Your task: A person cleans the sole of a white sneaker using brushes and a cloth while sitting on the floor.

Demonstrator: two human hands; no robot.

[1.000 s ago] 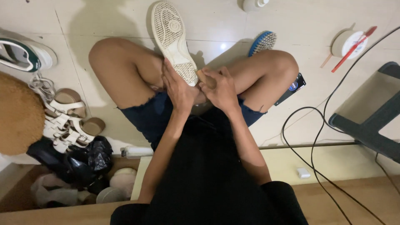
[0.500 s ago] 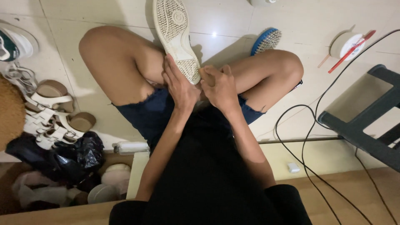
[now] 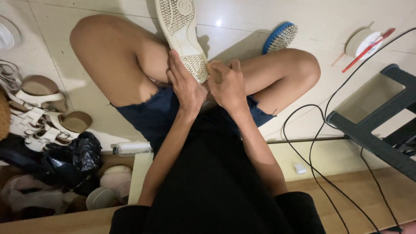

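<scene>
1. White strappy sandals with tan soles (image 3: 41, 110) lay on the tiled floor (image 3: 242, 17).
2. The left hand (image 3: 185, 86) gripped the heel of an upturned white rubber-soled sneaker (image 3: 182, 34) above the lap.
3. The right hand (image 3: 227, 86) pinched a small tan block (image 3: 213, 70) against the sole.
4. A blue-backed bristle brush (image 3: 281, 37) lay beyond.

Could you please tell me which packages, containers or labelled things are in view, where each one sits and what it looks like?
Round tub: top right on the floor, white lid, red stick across it.
Plastic bottle: lying left of the person's hip, clear with a pale label.
Black plastic bag: lower left, crumpled.
</scene>
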